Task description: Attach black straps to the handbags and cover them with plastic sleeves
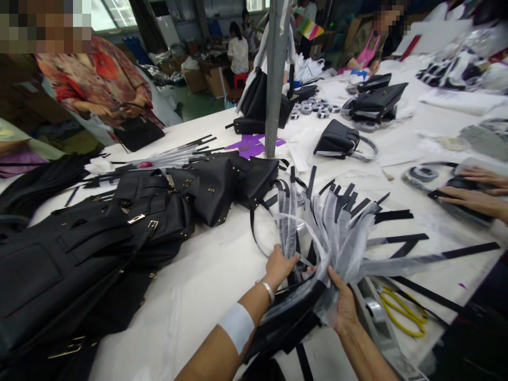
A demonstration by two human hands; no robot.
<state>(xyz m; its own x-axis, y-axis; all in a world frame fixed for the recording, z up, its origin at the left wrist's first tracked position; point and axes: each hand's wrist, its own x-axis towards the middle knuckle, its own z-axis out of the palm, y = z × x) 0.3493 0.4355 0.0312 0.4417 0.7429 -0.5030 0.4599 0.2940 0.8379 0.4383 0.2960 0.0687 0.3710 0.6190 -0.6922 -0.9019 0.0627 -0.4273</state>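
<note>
A bundle of black straps (327, 233), partly wrapped in clear plastic film, fans out over the white table in front of me. My left hand (280, 267) is closed on a few of the wrapped straps at the bundle's left side, a bracelet on its wrist. On the right side of the bundle, my right hand (343, 301) grips the gathered plastic-wrapped straps, its thumb on top and most fingers hidden beneath. The straps' lower ends hang toward me between my forearms. A pale patch (237, 327) is on my left forearm.
Black handbags (214, 188) with gold fittings lie piled on the left. A grey metal post (275, 79) rises beyond the bundle. Yellow-handled scissors (402, 312) lie in a tray (381, 338) at my right. A co-worker's hands (472, 193) touch a bag at the right edge.
</note>
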